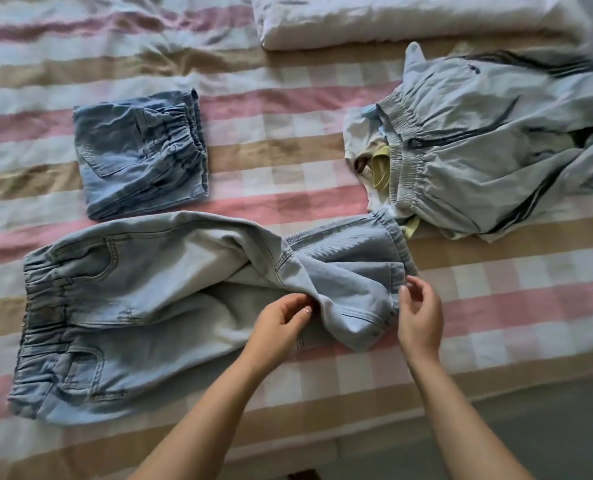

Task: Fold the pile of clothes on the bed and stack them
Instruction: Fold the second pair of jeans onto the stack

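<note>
done: one folded denim pair [139,154] at 10 o'clock on the bed [288,133]; compact square, elastic waistband on top.
in hand: jeans [132,306] spread flat from 8 to 4 o'clock, waist at 8; near leg rumpled and twisted, not yet folded.
remaining: pile [489,143] at 2 o'clock, unfolded; pale striped trousers over white and yellow-green pieces.
left hand [281,323]: pinches a ridge of the jeans leg.
right hand [418,313]: fingers curled at the hem; real grip, cannot tell.
materials: light washed denim, stiff seams, gathered elastic; pile cloth thinner, crinkled; sheet soft pink-tan check.
progress: early, I judge; no stack yet.
</note>
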A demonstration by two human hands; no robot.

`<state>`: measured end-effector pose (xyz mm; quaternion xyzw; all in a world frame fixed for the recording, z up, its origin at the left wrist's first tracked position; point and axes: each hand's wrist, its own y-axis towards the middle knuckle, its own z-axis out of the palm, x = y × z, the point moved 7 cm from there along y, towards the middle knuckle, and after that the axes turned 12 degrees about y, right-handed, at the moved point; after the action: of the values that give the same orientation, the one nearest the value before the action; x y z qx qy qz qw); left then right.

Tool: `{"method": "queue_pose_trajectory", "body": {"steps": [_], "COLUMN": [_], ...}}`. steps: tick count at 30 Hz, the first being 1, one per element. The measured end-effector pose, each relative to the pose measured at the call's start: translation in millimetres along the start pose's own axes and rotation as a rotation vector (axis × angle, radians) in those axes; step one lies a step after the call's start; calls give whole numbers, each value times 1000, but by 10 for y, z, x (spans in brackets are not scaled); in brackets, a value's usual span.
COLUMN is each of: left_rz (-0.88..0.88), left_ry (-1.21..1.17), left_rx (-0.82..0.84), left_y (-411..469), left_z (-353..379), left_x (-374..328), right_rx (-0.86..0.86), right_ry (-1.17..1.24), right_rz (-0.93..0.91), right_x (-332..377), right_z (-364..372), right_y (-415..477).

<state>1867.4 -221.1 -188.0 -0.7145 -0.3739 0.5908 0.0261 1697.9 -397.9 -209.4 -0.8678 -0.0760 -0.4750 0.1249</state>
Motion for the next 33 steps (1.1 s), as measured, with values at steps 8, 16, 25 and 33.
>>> {"method": "queue_pose_trajectory", "body": {"steps": [8,16,25,33], "left_rz": [387,456,421,312], "left_ry": [737,1137,869,745], "left_rx": [-413,-25,-225,-490], "left_y": [30,701,1140,2160], "left_z": [-630,-393,-939,-1415], "left_x": [-264,-389,-779,-918], "right_rx": [213,265,-10,-20], "right_ry": [-315,-522,182,-45], "right_rz": [-275,-276,-220,-86], "right_x": [-94,-112,750,1185], "right_z": [250,226,-136,823], "right_y": [-934,-584,414,2056]}}
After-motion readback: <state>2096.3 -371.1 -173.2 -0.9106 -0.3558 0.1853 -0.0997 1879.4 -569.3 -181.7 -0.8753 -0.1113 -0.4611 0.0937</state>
